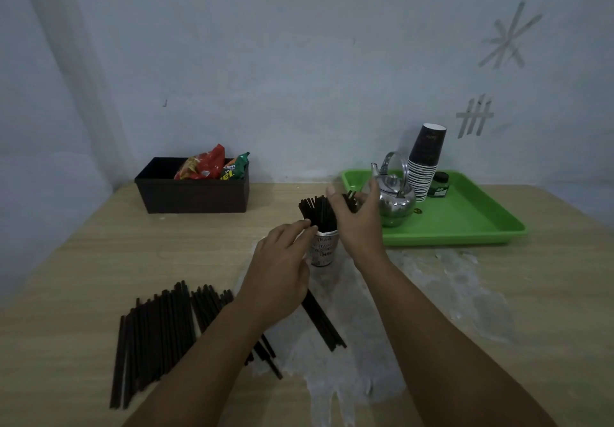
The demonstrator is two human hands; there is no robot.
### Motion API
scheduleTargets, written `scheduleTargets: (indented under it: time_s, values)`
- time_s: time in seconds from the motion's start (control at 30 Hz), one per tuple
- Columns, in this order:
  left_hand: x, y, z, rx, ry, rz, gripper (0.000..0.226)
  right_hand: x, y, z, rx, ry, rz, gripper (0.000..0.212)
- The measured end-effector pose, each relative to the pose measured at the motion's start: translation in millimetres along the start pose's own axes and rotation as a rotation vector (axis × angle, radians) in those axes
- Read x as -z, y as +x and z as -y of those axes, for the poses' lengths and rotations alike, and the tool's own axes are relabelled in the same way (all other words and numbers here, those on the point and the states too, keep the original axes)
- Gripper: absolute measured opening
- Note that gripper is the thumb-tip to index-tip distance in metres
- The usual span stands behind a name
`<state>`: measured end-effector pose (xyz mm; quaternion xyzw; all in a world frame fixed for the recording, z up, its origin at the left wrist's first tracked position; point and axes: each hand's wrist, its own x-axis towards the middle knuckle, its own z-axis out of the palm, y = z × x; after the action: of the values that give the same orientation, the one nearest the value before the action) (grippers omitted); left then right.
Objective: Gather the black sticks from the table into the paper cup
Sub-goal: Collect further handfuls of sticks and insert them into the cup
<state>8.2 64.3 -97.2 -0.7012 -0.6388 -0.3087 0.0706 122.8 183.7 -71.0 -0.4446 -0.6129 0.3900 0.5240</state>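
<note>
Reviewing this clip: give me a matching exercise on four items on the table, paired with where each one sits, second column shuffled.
Things:
1. snack packets
2. metal kettle
3. paper cup
4. loose black sticks

Places:
A. on the green tray
B. flat on the table's near left part
C. in the dark box
D. between the left hand and the right hand

Pairs: 1-C, 2-A, 3-D, 4-B
</note>
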Motion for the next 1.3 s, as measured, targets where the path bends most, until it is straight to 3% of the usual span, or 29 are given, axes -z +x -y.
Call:
scheduleTargets:
  time_s: [0.1,0.17,0.3,0.43,0.6,0.77,0.9,1.07,1.3]
  values:
    - [0,0,0,0.002,-0.003,-0.002,0.057,4,-4,5,0.131,0.030,-0.020,0.076]
    - [0,-1,-1,0.004,-0.007,-0.003,0.057,6,-6,6,0.168,-0.029,0.053,0.071]
    - [0,0,-2,0.009,-0.027,-0.016,0.057,11,-9,2,0.136,-0.125,0.182,0.080]
    - [3,-3,-3,0.010,-0.077,-0.025,0.057,16,-14,4,0.187,-0.079,-0.015,0.073]
    - [14,-23,5,0.111,-0.120,-0.038,0.038,39,-43,-4,0.297,-0.179,-0.209,0.029]
    - [22,-47,14,0.283,-0.077,0.026,0.034,50,-82,-15,0.128,-0.495,0.059,0.013]
    - [22,-62,10,0.326,-0.038,0.065,0.035,39,-111,-15,0.083,-0.760,0.264,0.024]
    - [16,-75,1,0.251,0.012,0.070,0.029,22,-130,-19,0.184,-1.016,0.356,0.059]
    - [12,-78,2,0.218,0.025,0.059,0.017,18,-127,-21,0.185,-1.005,0.336,0.034]
